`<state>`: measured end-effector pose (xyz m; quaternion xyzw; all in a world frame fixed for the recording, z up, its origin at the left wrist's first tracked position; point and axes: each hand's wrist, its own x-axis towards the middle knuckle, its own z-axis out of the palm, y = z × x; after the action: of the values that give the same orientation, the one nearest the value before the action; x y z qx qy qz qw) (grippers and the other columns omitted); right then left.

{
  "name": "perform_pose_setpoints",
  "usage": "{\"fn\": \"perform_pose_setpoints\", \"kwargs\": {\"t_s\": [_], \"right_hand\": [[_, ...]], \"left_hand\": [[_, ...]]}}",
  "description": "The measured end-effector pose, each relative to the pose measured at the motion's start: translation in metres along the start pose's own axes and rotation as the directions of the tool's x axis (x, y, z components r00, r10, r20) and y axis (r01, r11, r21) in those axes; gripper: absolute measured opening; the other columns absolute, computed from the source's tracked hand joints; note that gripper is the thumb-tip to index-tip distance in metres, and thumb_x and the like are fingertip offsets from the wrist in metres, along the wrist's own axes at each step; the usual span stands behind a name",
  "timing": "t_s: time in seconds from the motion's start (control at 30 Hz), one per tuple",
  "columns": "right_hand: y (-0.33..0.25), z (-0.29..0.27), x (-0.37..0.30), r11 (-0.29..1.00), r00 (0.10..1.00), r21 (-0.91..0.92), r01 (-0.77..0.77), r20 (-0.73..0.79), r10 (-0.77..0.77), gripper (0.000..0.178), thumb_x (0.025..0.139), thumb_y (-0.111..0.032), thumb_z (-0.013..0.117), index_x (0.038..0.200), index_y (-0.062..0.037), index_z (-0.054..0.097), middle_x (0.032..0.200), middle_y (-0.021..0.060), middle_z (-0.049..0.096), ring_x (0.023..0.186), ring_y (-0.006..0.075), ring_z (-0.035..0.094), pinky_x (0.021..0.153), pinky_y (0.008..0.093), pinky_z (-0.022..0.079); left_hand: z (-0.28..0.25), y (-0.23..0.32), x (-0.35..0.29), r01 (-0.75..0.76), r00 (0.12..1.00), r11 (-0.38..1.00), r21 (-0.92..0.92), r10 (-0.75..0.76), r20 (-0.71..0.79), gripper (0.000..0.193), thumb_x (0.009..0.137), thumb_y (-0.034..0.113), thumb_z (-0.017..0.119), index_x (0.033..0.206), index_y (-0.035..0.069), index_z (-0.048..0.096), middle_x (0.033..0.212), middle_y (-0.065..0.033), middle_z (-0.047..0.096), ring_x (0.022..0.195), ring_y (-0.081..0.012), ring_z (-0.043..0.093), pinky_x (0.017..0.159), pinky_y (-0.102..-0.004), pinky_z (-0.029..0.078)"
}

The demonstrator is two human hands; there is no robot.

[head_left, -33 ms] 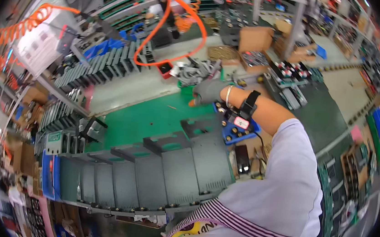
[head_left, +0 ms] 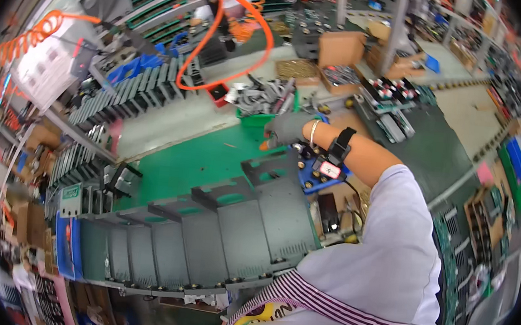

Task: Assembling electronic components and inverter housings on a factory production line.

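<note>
My right hand [head_left: 285, 131], in a grey glove with a bare or orange fingertip showing, reaches out over the bench. It is between a green basket [head_left: 256, 121] full of grey metal parts [head_left: 267, 95] and a blue tray [head_left: 327, 186] of small round dark-and-brass parts. Most of its fingers are hidden beneath the palm, so I cannot make out what they hold, if anything. Nearer me stands a row of grey sheet-metal housings [head_left: 238, 232], side by side. My left hand is out of view.
A green mat [head_left: 178, 170] covers the bench behind the housings. An orange air hose [head_left: 270, 44] hangs in a loop above. Grey plates [head_left: 129, 90] stand in a row at the far left. An open cardboard box [head_left: 341, 51] and a black device [head_left: 329, 213] are to the right.
The whole view has shifted slightly. My right hand stays by the green basket and the blue tray, and the basket shows a little more clearly beyond it.
</note>
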<state>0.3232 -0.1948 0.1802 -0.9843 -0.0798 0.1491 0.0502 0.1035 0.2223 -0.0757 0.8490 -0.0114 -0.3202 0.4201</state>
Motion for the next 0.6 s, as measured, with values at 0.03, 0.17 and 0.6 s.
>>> {"fn": "perform_pose_setpoints", "kwargs": {"t_s": [0.03, 0.17, 0.6], "right_hand": [[0.004, 0.017, -0.016, 0.994, 1.000, 0.107, 0.020, -0.003, -0.020, 0.054, 0.072, -0.052, 0.054, 0.104, -0.0092, 0.057, 0.098, 0.0144, 0.059, 0.089, 0.0309, 0.056, 0.075, 0.0395, 0.044], [0.010, 0.058, -0.046, 0.975, 0.999, 0.219, -0.020, -0.030, 0.027, 0.048, 0.072, -0.044, 0.057, 0.107, -0.0109, 0.055, 0.095, 0.0135, 0.060, 0.087, 0.0311, 0.057, 0.074, 0.0389, 0.044], [-0.092, -0.030, -0.192, 0.947, 0.742, -0.239, 0.212, -0.592, -0.316, 0.015, 0.068, -0.017, 0.055, 0.080, -0.0101, 0.061, 0.063, 0.0095, 0.056, 0.063, 0.0267, 0.056, 0.054, 0.0366, 0.043]], "left_hand": [[0.001, -0.005, -0.003, -0.022, 0.999, 0.999, 0.030, 0.021, 0.041, 0.038, 0.080, 0.036, 0.050, 0.101, 0.005, 0.056, 0.095, -0.0184, 0.058, 0.088, -0.0322, 0.055, 0.075, -0.0371, 0.043], [0.004, -0.009, -0.011, -0.163, 0.963, 0.971, 0.173, 0.119, 0.240, 0.039, 0.080, 0.037, 0.050, 0.102, 0.006, 0.055, 0.096, -0.0182, 0.058, 0.089, -0.0323, 0.055, 0.076, -0.0371, 0.043], [0.005, 0.056, -0.034, -0.351, 0.746, 0.929, 0.118, 0.202, 0.634, 0.048, 0.083, 0.036, 0.049, 0.117, 0.002, 0.046, 0.111, -0.0154, 0.054, 0.103, -0.0253, 0.051, 0.088, -0.0318, 0.038]]}}
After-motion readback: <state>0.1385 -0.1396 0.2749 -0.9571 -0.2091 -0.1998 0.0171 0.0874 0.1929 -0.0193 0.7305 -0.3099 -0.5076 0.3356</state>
